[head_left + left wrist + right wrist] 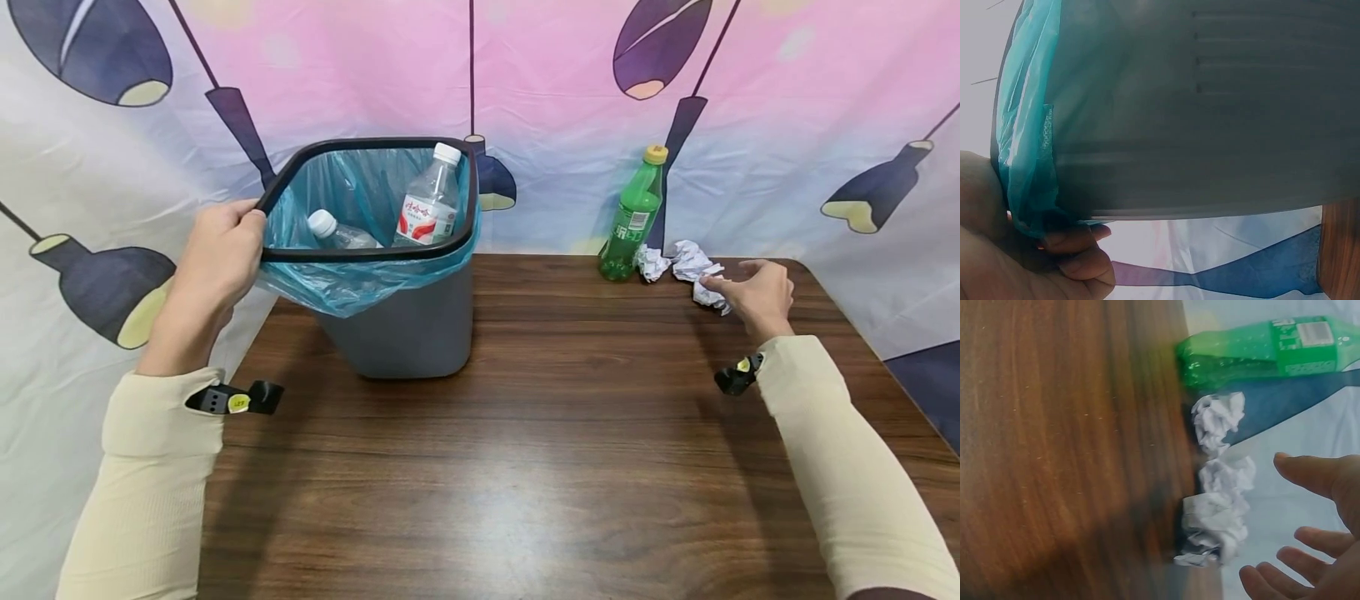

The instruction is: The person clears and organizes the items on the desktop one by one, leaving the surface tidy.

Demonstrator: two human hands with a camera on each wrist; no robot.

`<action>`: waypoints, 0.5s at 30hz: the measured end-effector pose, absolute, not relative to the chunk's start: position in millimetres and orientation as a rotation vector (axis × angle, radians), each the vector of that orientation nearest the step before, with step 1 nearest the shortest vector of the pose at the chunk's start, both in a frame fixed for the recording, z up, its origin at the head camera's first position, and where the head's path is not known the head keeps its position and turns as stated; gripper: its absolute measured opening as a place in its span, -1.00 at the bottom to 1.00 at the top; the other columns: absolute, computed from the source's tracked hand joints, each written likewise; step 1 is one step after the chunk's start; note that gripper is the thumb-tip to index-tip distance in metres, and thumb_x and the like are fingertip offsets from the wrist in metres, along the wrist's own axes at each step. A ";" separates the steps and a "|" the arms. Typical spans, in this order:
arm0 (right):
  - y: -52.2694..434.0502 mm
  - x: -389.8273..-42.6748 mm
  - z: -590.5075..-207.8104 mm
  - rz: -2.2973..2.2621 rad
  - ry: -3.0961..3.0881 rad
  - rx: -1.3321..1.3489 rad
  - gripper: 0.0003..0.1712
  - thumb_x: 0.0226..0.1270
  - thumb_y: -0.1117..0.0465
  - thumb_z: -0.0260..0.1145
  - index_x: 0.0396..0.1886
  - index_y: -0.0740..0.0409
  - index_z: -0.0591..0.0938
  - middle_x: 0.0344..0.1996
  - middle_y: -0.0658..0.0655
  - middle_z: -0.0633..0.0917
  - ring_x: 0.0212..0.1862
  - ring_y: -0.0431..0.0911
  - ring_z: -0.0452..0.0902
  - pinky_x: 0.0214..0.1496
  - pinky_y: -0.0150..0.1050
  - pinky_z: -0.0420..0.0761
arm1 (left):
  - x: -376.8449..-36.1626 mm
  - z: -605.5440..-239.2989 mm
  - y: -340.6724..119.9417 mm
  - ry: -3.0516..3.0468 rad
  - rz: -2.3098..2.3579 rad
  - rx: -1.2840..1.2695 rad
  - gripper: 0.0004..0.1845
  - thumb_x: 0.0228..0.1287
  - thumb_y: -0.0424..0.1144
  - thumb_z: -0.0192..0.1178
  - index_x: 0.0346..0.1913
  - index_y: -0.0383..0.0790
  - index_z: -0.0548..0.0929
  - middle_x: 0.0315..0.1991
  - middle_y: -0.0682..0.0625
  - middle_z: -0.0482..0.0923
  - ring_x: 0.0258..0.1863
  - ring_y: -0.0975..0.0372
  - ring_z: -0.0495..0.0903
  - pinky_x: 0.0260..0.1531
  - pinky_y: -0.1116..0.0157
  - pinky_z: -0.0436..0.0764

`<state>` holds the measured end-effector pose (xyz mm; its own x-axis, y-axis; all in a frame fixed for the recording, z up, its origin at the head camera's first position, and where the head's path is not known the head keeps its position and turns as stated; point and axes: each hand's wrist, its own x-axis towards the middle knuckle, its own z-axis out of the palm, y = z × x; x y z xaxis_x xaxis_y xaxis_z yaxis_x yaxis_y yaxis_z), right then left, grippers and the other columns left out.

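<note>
My left hand [225, 254] grips the left rim of a grey trash bin [405, 325], its fingers curled under the edge and over the blue bag [1025, 137] that lines it. Inside the bin lie two clear plastic bottles: one with a red and white label [427, 208], the other lower down with a white cap [322, 223]. My right hand [757, 296] is above the table by three crumpled paper balls, with thumb and fingers spread apart and nothing between them. Nearest to it is the front paper ball [1213, 528]; the middle one [1229, 475] and far one [1217, 419] line up behind.
A green plastic bottle [633, 218] with a yellow cap stands at the table's back edge, left of the paper balls. The brown wooden table [570, 433] reaches back to a patterned cloth [555, 108] hanging behind it.
</note>
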<state>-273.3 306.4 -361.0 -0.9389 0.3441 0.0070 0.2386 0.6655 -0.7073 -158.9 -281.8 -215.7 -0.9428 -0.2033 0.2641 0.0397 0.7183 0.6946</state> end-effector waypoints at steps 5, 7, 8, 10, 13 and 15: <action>307.1 -275.1 -369.7 1.135 -2.741 -0.523 0.00 0.31 -0.10 0.41 0.50 0.44 0.24 0.44 0.49 0.24 0.46 0.42 0.04 0.45 0.26 0.05 | -159.0 -215.3 -281.7 -2.600 -1.069 0.130 -0.47 0.56 -0.13 -0.34 0.12 -0.41 0.58 -0.32 -0.13 0.36 -0.25 0.11 0.31 -0.31 0.26 0.27; 306.9 -277.1 -372.9 1.139 -2.733 -0.549 0.02 0.30 -0.10 0.42 0.50 0.44 0.23 0.43 0.49 0.25 0.45 0.41 0.05 0.46 0.24 0.06 | -158.9 -215.2 -281.9 -2.600 -1.067 0.132 -0.48 0.56 -0.14 -0.34 0.10 -0.41 0.58 -0.34 -0.12 0.36 -0.26 0.11 0.31 -0.32 0.26 0.27; 306.9 -278.3 -374.5 1.132 -2.731 -0.558 0.02 0.29 -0.09 0.42 0.50 0.45 0.23 0.42 0.49 0.26 0.45 0.41 0.07 0.46 0.23 0.07 | -158.9 -215.2 -282.1 -2.599 -1.063 0.134 -0.48 0.56 -0.14 -0.34 0.08 -0.41 0.58 -0.35 -0.12 0.35 -0.27 0.10 0.31 -0.33 0.26 0.27; 306.9 -280.5 -377.6 1.137 -2.725 -0.578 0.03 0.28 -0.09 0.43 0.50 0.45 0.23 0.41 0.50 0.28 0.45 0.40 0.09 0.47 0.21 0.07 | -159.0 -215.3 -282.1 -2.601 -1.061 0.136 -0.48 0.56 -0.14 -0.34 0.09 -0.41 0.58 -0.33 -0.14 0.35 -0.25 0.10 0.30 -0.32 0.26 0.26; 307.3 -282.9 -381.8 1.139 -2.722 -0.593 0.01 0.29 -0.08 0.43 0.49 0.46 0.24 0.40 0.50 0.30 0.44 0.40 0.12 0.47 0.20 0.09 | -159.2 -215.5 -281.7 -2.603 -1.062 0.140 -0.46 0.56 -0.13 -0.34 0.13 -0.41 0.58 -0.27 -0.21 0.35 -0.23 0.08 0.30 -0.30 0.25 0.26; 307.4 -283.9 -384.6 1.133 -2.726 -0.593 0.01 0.30 -0.08 0.41 0.49 0.47 0.24 0.41 0.50 0.30 0.45 0.40 0.12 0.47 0.21 0.10 | -159.2 -215.4 -281.3 -2.607 -1.069 0.142 -0.45 0.56 -0.13 -0.35 0.19 -0.41 0.57 -0.20 -0.23 0.35 -0.19 0.08 0.30 -0.27 0.25 0.26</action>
<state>-283.9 307.4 -384.6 -0.9143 0.4039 -0.0301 0.3062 0.6406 -0.7042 -159.2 -281.3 -215.4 -0.9442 -0.2102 0.2537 0.0283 0.7154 0.6981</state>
